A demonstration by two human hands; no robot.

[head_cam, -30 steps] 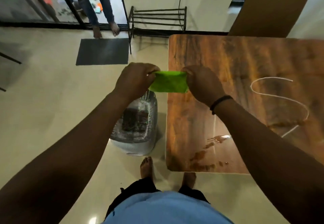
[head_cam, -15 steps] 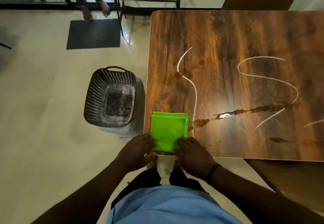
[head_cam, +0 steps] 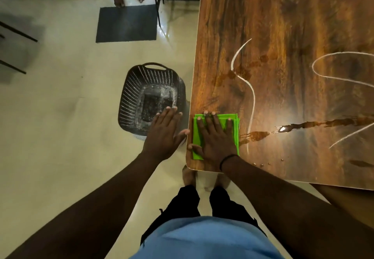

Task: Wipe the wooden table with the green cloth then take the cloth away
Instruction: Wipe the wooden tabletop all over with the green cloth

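Left of centre in the frame, a dark perforated basket (head_cam: pixel 150 98) stands on the floor beside the wooden table (head_cam: pixel 283 36). Left hand (head_cam: pixel 164 135): fingers straight and spread, holding nothing, held off the table's left edge above the basket. Right hand (head_cam: pixel 215 139): flat, fingers extended, pressing on the folded green cloth (head_cam: pixel 234 125) at the table's lower-left corner. Right of the cloth: a brown liquid streak (head_cam: pixel 311 126) and white curved lines (head_cam: pixel 250 88).
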